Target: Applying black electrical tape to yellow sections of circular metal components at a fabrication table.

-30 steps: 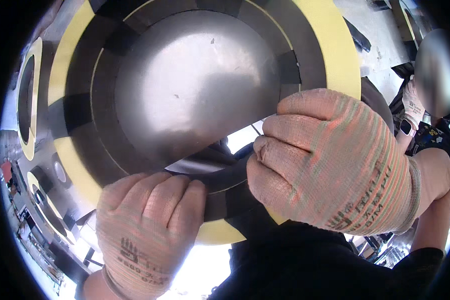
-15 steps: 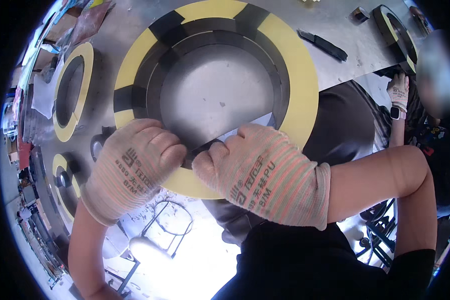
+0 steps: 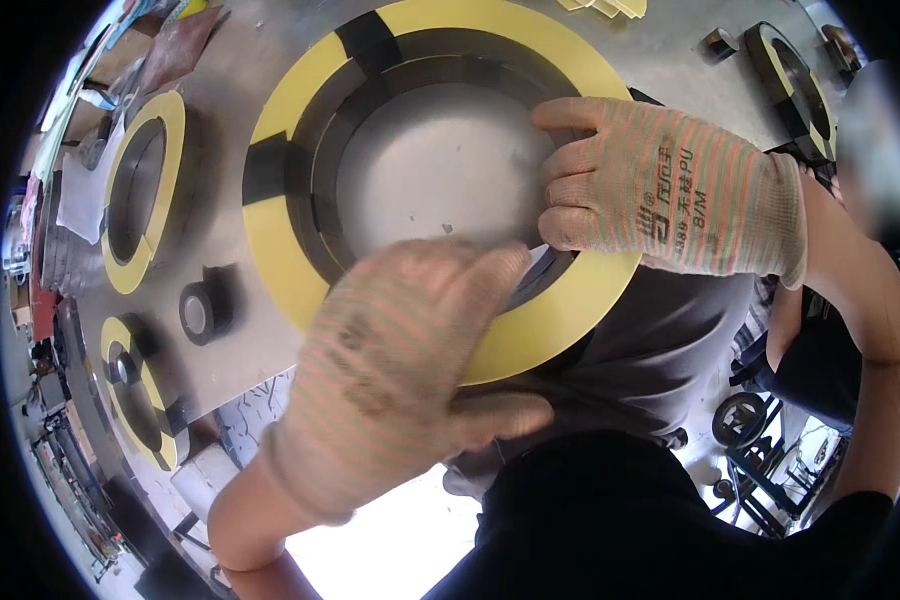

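A large yellow-faced ring (image 3: pixel 575 300) with a dark inner wall lies at the table's near edge, with black tape bands (image 3: pixel 370 42) across it. My right hand (image 3: pixel 660 185), in a striped knit glove, is closed over the ring's right side, fingers curled over its inner edge. My left hand (image 3: pixel 390 370), gloved alike and slightly blurred, is over the ring's near-left part, thumb spread from the fingers. Nothing shows in it; whether it touches the ring I cannot tell. A small pale piece (image 3: pixel 535 265) shows at the inner wall between the hands.
Left on the metal table are a smaller yellow ring (image 3: pixel 170 190), a black tape roll (image 3: pixel 202 308) and another banded ring (image 3: pixel 120 400). At the far right lie a small roll (image 3: pixel 720 44) and a ring (image 3: pixel 795 85). Yellow pieces (image 3: pixel 610 7) lie at the far edge. Another person is at the right.
The ring has turned counterclockwise and shifted slightly right. My right hand has moved from the near edge to the right side. My left hand has opened and moved right and nearer me.
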Motion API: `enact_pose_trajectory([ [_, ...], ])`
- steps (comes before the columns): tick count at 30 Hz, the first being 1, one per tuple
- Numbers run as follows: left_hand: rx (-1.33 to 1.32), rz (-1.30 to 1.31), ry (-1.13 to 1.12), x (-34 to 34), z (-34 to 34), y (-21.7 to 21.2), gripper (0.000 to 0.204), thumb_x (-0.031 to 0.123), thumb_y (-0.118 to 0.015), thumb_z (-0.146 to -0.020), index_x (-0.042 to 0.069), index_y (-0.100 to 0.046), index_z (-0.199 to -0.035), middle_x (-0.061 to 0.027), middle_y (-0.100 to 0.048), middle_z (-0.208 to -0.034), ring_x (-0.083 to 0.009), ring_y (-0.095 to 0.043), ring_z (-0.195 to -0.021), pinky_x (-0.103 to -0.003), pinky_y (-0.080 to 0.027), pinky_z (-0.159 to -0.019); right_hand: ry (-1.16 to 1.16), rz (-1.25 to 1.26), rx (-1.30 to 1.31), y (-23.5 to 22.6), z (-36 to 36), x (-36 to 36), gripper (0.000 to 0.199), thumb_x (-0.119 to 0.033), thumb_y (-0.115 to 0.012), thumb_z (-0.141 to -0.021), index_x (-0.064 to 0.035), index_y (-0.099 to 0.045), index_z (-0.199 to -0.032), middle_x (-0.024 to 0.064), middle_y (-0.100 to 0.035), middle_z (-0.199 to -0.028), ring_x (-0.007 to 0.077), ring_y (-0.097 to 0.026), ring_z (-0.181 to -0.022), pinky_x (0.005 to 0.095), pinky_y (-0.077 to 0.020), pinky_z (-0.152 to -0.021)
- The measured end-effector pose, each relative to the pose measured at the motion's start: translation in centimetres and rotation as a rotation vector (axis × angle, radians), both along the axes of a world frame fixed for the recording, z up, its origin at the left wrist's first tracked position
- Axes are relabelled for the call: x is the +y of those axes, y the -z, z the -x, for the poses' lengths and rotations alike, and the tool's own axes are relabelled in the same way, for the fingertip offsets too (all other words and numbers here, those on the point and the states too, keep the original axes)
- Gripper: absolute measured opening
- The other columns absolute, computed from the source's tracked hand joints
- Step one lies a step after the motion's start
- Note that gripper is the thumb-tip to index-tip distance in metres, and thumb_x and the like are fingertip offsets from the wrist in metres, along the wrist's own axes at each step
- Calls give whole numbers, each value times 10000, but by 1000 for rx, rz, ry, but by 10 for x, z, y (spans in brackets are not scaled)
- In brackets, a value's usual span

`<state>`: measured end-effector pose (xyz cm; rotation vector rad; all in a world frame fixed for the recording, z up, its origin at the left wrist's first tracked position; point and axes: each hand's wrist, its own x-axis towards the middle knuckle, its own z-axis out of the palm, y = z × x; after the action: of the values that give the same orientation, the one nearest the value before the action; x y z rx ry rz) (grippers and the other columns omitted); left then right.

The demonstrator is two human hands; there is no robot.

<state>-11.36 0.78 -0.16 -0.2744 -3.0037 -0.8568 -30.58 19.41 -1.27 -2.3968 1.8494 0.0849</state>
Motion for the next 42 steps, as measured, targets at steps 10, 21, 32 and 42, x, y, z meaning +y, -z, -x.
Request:
enact_pose_trajectory([
  [10,-213,440,-518,-95,93,10,530,368,-748,-812,-21,-643,-1156,-226,-713,-1078,-311,-715,-987,-380,-533,-899,911,-18,-212,-31,32,-74,486,-317,-701,-860,29,-594,-1184,263,-680,-1152,388,-663,-1101,428,-511,-942],
  [21,-215,385,-574,-82,87,7,459,297,-739,-790,-19,-668,-1115,-189,-727,-956,-307,-714,-871,-398,-543,-822,876,176,-181,6,45,-76,433,-279,-710,-811,21,-657,-1119,239,-704,-1100,374,-670,-1086,419,-518,-935],
  [32,-28,342,-571,-73,49,17,743,423,-810,-778,8,-565,-1344,-198,-629,-1279,-292,-650,-1138,-382,-517,-977,698,122,-147,10,50,-88,444,-283,-712,-807,19,-651,-1126,239,-702,-1121,378,-661,-1109,420,-511,-959],
  [42,88,793,501,-72,0,5,381,72,-730,-751,151,-571,-1087,-15,-627,-1110,-199,-582,-1192,-360,-421,-1152,444,14,-221,4,-100,-17,481,-343,-776,-736,-62,-631,-1098,87,-640,-1019,253,-639,-981,386,-497,-925],
])
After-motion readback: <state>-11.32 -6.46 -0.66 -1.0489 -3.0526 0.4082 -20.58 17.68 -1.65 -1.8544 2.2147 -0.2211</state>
